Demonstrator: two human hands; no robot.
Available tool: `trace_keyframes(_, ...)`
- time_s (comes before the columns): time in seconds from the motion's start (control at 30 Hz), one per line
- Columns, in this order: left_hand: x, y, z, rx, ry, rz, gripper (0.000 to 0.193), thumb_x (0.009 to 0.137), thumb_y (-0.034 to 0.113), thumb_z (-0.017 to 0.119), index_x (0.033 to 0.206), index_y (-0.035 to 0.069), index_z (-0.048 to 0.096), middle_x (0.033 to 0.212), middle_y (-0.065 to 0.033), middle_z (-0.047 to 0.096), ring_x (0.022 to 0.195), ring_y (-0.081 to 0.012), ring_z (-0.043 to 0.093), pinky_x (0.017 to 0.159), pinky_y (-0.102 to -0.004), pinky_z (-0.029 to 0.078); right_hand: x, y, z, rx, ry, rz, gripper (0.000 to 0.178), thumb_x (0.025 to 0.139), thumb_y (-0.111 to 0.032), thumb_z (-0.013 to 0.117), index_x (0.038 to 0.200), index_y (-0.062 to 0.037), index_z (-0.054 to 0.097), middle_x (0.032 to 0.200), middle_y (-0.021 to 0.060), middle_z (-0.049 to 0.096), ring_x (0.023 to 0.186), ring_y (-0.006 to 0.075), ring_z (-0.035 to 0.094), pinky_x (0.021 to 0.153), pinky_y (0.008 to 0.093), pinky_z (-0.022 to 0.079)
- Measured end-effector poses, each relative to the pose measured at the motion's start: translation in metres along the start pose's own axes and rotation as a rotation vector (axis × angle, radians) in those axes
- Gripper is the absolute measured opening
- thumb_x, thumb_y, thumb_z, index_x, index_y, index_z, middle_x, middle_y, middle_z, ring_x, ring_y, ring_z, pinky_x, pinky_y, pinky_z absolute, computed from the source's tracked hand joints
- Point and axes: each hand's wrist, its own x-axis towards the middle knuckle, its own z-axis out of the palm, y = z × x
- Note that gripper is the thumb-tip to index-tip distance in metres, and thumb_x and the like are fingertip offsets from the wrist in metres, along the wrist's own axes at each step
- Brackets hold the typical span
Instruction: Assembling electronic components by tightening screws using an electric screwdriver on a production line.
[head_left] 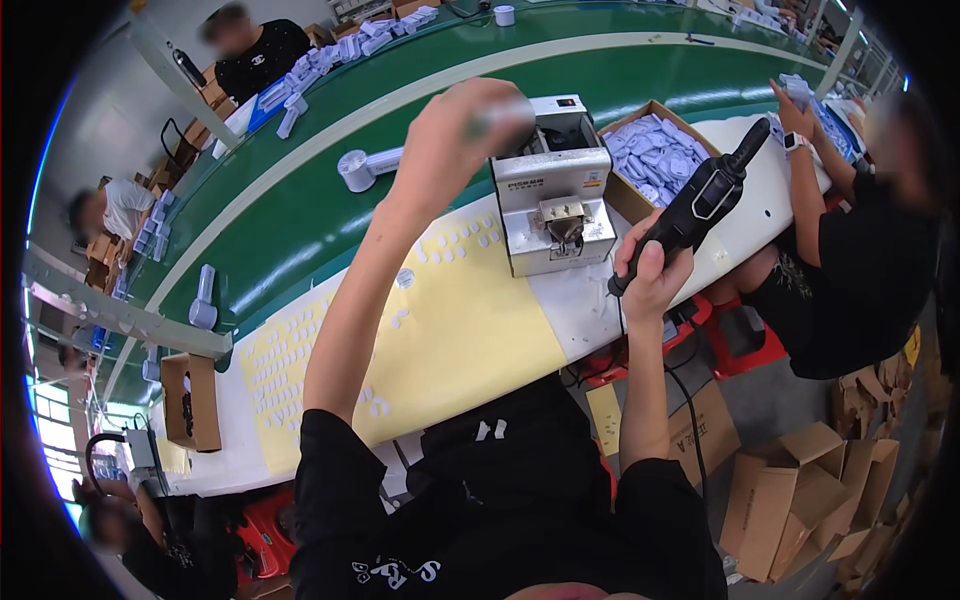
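Note:
In my right hand point(655, 268) is a black electric screwdriver point(690, 212), gripped near its lower end. It tilts with its narrow end up and to the right, and a dark cord hangs below. My left hand point(462, 140) is raised at the upper left of a grey metal screw feeder point(553, 180). Blur smears its fingers, so whether they hold anything cannot be made out. The feeder stands on the white table, with an open top and a small metal outlet at its front. Small white pieces point(460, 240) lie in rows on a yellow sheet point(480, 325) nearer to me.
Behind the feeder runs a green conveyor point(330, 160) carrying white plastic parts point(356, 170). A carton of white parts point(655, 150) sits right of the feeder. Another small carton point(190, 400) stands at the table's left. A co-worker point(850, 230) sits at right; cardboard boxes point(790, 500) lie below.

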Motion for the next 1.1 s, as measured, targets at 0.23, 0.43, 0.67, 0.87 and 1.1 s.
trace_keyframes(0.23,-0.057,0.074,0.026,0.069,-0.600,0.335,0.022,0.074,0.021,0.066,0.089,0.009,0.056,0.077,-0.0024,0.055,0.071,-0.0187,0.058,0.062,-0.0298,0.046,-0.002,0.003,-0.008,0.126,0.098,0.005,0.043,0.084,-0.043,0.058,0.083,-0.0024,0.045,0.058,0.0016,0.048,0.043,0.0064,0.043,0.041,0.0194,0.033)
trace_keyframes(0.43,-0.110,0.079,0.061,0.012,-0.694,0.184,0.017,0.074,0.021,0.063,0.086,0.012,0.054,0.077,-0.0019,0.053,0.071,-0.0161,0.058,0.059,-0.0295,0.045,0.004,-0.002,-0.005,0.130,0.142,0.015,0.042,0.085,-0.042,0.056,0.085,-0.0016,0.043,0.058,0.0017,0.047,0.042,0.0070,0.043,0.040,0.0196,0.033)
trace_keyframes(0.67,-0.122,0.087,0.085,0.081,-0.593,0.239,0.011,0.077,0.018,0.058,0.085,0.012,0.054,0.078,-0.0024,0.051,0.071,-0.0168,0.059,0.059,-0.0300,0.046,0.009,0.001,-0.006,0.156,0.147,0.048,0.040,0.087,-0.040,0.054,0.085,-0.0012,0.042,0.057,0.0021,0.046,0.041,0.0074,0.043,0.039,0.0201,0.033)
trace_keyframes(0.87,-0.068,0.079,0.040,0.007,-0.356,0.177,0.009,0.075,0.012,0.058,0.082,0.009,0.054,0.076,-0.0033,0.054,0.072,-0.0201,0.059,0.060,-0.0305,0.046,0.009,0.006,-0.009,0.066,0.098,0.049,0.037,0.091,-0.036,0.045,0.096,0.0002,0.041,0.061,0.0058,0.043,0.041,0.0100,0.040,0.040,0.0224,0.035)
trace_keyframes(1.1,0.019,0.027,-0.031,-0.046,-0.214,-0.108,0.024,0.079,0.008,0.062,0.103,0.009,0.059,0.081,-0.0039,0.059,0.071,-0.0189,0.057,0.061,-0.0300,0.044,0.011,0.002,0.001,-0.016,0.077,0.062,0.034,0.092,-0.033,0.046,0.097,0.0000,0.043,0.061,0.0050,0.045,0.041,0.0094,0.040,0.039,0.0218,0.034)
